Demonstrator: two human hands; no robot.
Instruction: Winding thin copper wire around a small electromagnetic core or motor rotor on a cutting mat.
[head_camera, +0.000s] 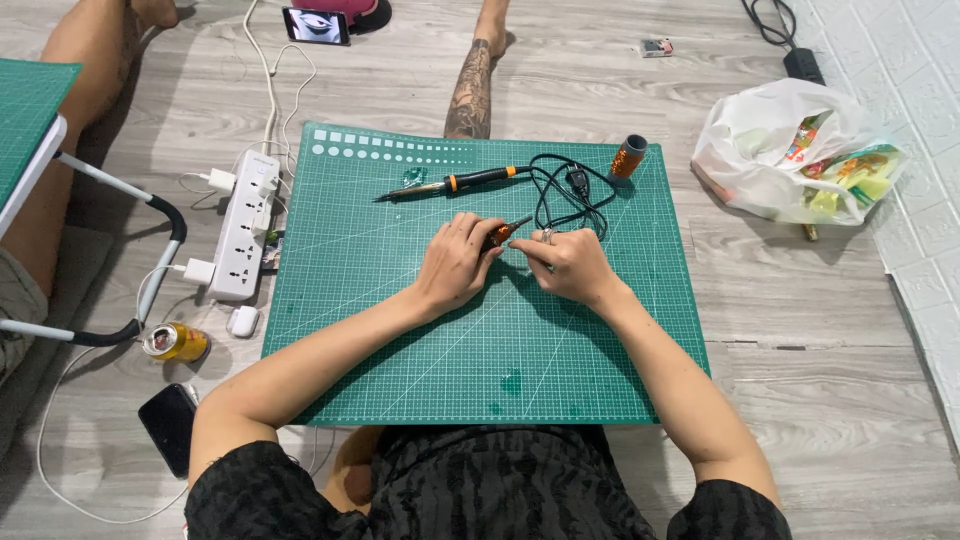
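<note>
At centre frame we see the left hand and right hand meeting over a green cutting mat, pinching a small orange-handled tool between them. Above them on the mat lie a soldering iron, its coiled black cord and a copper wire spool. A white power strip sits at left on the floor.
</note>
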